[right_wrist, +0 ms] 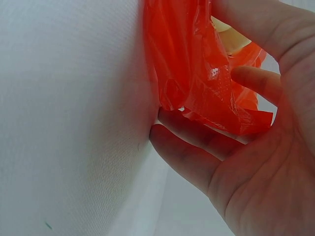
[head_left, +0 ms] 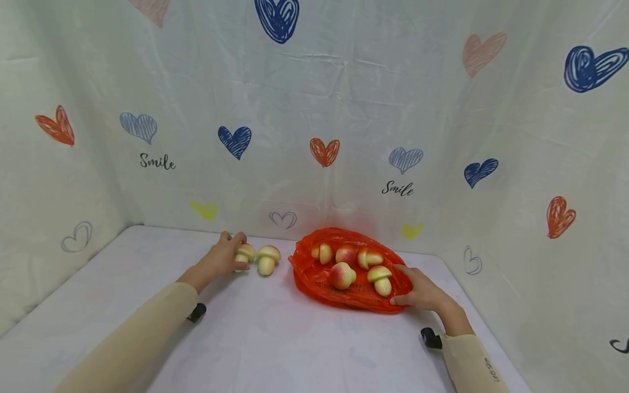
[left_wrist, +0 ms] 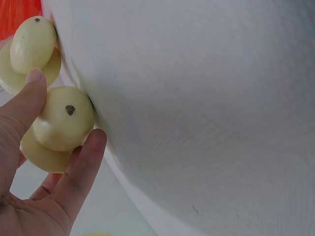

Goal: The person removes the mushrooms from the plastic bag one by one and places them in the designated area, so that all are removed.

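At the left of the head view, my left hand (head_left: 222,258) grips a toy mushroom (head_left: 245,252) with a reddish cap and cream stem. The left wrist view shows thumb and fingers on opposite sides of this mushroom (left_wrist: 64,120), its stem end facing the camera. Just right of it, a second mushroom (head_left: 267,259) stands on the table. My right hand (head_left: 426,293) holds the right edge of a red plastic bag (head_left: 312,279), thumb on the near side. Several similar mushrooms (head_left: 342,275) lie on the spread bag. In the right wrist view, fingers reach under the bag's edge (right_wrist: 182,54).
The white-covered table (head_left: 275,344) meets a white curtain (head_left: 354,98) printed with hearts at the back and sides. Black wrist devices (head_left: 197,313) sit below both wrists.
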`<state>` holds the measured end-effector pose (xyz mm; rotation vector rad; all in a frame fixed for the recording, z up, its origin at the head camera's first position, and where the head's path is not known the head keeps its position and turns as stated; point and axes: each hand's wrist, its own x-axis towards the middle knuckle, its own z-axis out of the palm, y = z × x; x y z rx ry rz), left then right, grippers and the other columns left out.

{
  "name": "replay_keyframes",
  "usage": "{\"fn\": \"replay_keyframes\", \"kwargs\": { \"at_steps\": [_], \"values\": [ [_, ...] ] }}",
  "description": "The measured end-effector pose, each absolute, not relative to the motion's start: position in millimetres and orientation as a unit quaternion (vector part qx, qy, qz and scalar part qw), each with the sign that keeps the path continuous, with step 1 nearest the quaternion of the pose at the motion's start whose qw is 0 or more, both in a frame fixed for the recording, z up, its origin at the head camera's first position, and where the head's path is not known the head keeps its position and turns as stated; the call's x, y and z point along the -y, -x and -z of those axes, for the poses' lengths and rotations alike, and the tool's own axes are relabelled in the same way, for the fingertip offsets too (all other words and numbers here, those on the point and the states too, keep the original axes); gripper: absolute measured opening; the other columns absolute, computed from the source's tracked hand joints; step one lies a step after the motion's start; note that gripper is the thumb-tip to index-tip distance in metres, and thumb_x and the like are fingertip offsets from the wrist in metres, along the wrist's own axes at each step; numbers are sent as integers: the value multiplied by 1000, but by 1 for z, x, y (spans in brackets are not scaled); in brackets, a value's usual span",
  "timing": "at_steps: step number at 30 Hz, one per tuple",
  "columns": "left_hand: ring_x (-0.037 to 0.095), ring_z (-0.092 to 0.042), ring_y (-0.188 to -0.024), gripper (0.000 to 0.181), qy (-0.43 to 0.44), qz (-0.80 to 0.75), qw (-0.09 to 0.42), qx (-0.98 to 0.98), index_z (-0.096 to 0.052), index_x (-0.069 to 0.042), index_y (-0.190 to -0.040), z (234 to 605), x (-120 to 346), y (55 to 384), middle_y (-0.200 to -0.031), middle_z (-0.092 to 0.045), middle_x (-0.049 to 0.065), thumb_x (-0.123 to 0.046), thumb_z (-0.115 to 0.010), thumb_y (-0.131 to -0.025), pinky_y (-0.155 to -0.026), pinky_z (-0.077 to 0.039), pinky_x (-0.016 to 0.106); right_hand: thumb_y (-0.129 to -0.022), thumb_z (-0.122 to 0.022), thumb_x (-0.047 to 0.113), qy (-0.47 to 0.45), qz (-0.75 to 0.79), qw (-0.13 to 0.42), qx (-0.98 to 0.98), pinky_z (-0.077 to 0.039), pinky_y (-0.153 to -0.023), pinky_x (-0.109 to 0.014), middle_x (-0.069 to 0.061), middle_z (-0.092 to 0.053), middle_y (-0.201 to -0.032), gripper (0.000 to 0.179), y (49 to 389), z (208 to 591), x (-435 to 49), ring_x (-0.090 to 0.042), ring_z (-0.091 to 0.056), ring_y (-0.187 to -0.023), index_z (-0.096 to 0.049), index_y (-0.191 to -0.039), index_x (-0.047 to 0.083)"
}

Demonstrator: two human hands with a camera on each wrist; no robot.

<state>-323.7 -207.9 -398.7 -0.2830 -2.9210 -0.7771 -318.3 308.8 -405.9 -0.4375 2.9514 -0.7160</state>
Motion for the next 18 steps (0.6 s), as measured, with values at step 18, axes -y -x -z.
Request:
{"fn": "replay_keyframes", "kwargs": {
  "at_steps": [18],
  "values": [
    [32,-54,-78,67,83,250,49,963,-42,-12,-128,399,209,320,-119,-36,26,-31,-81,-77,-66,-47,43,-69,-83,41,141,229,34,-963,-40,-94,-61,-21,-43,-134,94,319,407,-309,-40,-43,-121,-38,-144,9]
  ]
}}
